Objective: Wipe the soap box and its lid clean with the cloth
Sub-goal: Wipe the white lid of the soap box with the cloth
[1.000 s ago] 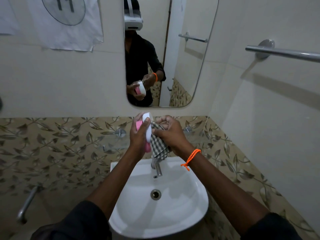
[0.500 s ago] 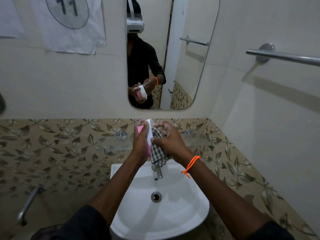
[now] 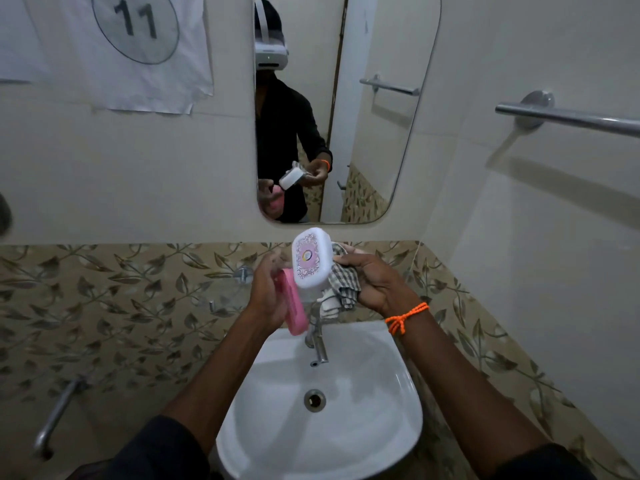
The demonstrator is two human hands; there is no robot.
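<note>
Above the basin, my left hand (image 3: 266, 292) grips the pink soap box (image 3: 294, 306), held upright on its edge. The white lid (image 3: 309, 259), with a pink ornament on its top, faces me and stands off the box, just above and to its right. My right hand (image 3: 375, 282), with an orange thread band on the wrist, holds the checked cloth (image 3: 343, 285) bunched against the lid's right side and grips the lid through it. The cloth hangs down behind the lid. The lid's inside is hidden.
A white washbasin (image 3: 363, 427) with a chrome tap (image 3: 318, 344) sits directly below my hands. A mirror (image 3: 363, 116) hangs on the wall ahead, a towel bar (image 3: 568, 117) at right, a paper sheet marked 11 at upper left, a pipe at lower left.
The lid has come off the pink box and turned its decorated top toward me. It was edge-on between both hands before. My right hand moved right with the lid and cloth.
</note>
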